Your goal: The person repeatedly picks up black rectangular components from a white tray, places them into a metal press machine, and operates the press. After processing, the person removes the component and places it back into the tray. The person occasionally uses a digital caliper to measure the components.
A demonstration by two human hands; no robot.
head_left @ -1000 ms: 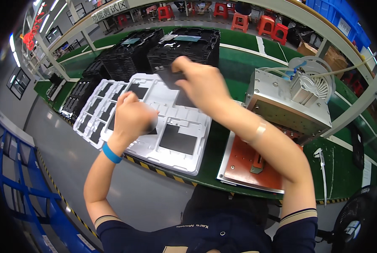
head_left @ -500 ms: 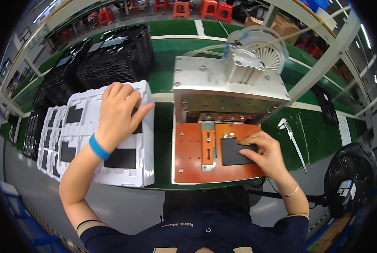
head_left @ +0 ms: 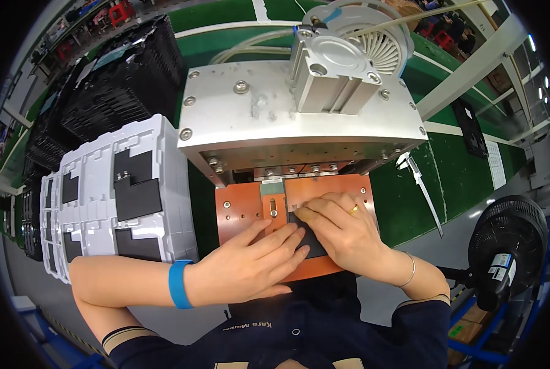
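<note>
A flat black battery cell (head_left: 315,246) lies on the orange plate (head_left: 238,212) of a metal press, partly covered by my hands. My left hand (head_left: 253,261) has its fingers stretched out, their tips at the cell's left edge and beside the raised orange guide block (head_left: 274,215). My right hand (head_left: 342,230) bends over the cell's upper part, with thumb and fingers close together on it near a small metal tab. To the left, another black cell (head_left: 138,200) with two silver tabs rests in the white plastic tray (head_left: 102,224).
The press's silver top (head_left: 250,111) carries an air cylinder (head_left: 333,74) and overhangs the plate's far side. Black tray stacks (head_left: 124,80) stand at the far left. At right are a caliper (head_left: 419,181), a black fan (head_left: 505,246) and a slanted frame post (head_left: 472,74).
My left hand has moved from above the white tray to the cell on the orange plate. My right hand has shifted left over the cell. The view has come closer to the press.
</note>
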